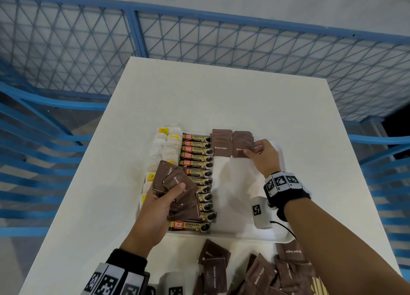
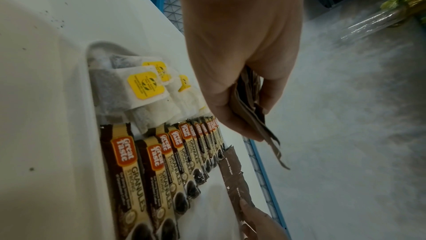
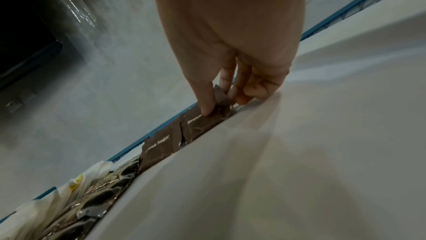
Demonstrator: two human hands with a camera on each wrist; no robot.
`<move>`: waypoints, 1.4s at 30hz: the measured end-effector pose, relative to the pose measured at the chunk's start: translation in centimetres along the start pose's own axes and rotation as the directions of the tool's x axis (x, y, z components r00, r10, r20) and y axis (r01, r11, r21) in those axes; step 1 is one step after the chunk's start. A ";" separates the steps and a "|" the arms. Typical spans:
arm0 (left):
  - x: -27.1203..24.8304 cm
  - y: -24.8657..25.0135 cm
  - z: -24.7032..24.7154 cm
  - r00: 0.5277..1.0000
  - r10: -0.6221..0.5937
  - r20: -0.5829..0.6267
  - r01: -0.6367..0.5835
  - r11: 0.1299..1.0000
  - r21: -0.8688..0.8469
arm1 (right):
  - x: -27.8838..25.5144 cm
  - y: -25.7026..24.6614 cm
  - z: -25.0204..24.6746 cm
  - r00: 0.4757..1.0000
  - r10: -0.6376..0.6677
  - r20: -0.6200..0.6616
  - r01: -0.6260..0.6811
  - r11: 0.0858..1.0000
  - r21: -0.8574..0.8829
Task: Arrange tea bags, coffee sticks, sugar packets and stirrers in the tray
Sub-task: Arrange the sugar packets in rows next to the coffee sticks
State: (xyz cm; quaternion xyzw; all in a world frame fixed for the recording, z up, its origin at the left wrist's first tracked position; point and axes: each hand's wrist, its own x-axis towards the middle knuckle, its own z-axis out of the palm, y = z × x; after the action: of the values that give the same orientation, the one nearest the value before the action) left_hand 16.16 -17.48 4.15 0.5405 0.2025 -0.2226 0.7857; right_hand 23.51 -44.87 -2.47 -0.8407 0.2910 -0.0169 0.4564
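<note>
Lining the tray (image 1: 280,235): tea bags (image 1: 168,147), coffee sticks (image 1: 196,157), sugar packets (image 1: 230,143); both hands gripping packets.

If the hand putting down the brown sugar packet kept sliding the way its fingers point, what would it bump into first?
Probably the neighbouring column of sugar packets. The right hand points leftward across the tray, pinching a packet in the right column.

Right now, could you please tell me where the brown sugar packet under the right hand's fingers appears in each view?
Head: the brown sugar packet lies at the tray's far right, under the right hand.
Left wrist: bottom centre, a brown strip with a fingertip on it.
Right wrist: centre, beneath the pressing finger.
Shared landmark: the row of coffee sticks beside the packets.
</note>
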 end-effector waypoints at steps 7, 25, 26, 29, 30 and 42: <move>0.0 0.2 0.2 1.000 0.007 0.023 -0.006 1.000 -0.029 | -1.2 -1.0 0.3 0.988 -0.105 -0.116 0.106 0.994 -0.002; -1.0 0.3 0.6 0.992 0.057 0.113 -0.062 0.997 0.046 | -14.3 -5.7 2.0 0.826 -0.314 0.468 0.146 0.922 0.360; -1.1 0.2 0.5 0.991 0.068 0.115 -0.075 0.996 0.050 | -14.3 -5.7 2.0 0.830 -0.314 0.461 0.141 0.918 0.371; -1.2 -0.1 0.4 0.992 0.073 0.099 -0.076 0.997 0.029 | -14.2 -5.6 1.9 0.847 -0.275 0.455 0.042 0.888 0.458; -1.2 -0.1 0.4 0.993 0.070 0.092 -0.072 0.997 0.020 | -14.2 -5.7 1.7 0.849 -0.262 0.459 0.006 0.873 0.488; -1.2 0.0 -0.5 0.997 0.050 0.050 -0.051 0.999 0.003 | -7.8 -2.6 0.3 0.975 -0.122 0.187 0.116 0.992 0.043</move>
State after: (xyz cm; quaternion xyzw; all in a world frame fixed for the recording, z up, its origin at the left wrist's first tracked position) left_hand 15.15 -16.88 4.61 0.5413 0.1687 -0.2165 0.7948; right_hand 18.34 -39.67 1.23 -0.8470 0.1951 0.0311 0.4936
